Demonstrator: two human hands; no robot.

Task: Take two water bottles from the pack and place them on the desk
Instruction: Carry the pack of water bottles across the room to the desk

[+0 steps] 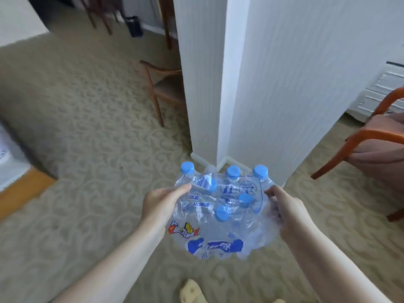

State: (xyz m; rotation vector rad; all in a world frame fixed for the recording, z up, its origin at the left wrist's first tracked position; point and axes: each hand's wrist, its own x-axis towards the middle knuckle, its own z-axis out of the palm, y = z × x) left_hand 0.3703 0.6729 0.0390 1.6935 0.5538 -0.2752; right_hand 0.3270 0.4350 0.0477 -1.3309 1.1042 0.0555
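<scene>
A pack of water bottles [220,213] in clear plastic wrap with blue and red print sits on the carpet at the foot of a white wall corner. Several blue caps [222,213] show through and above the wrap. My left hand [161,204] presses the pack's left side, its thumb lying on the wrap near a barcode. My right hand [284,212] pinches the wrap at the pack's right edge. The lower parts of the bottles are hidden under crumpled wrap.
The white wall corner [223,106] rises just behind the pack. A wooden chair [161,84] stands to its left, and an orange-framed cushioned chair [371,145] to the right. A bed edge [13,169] is at far left. My slippers [192,291] show at the bottom.
</scene>
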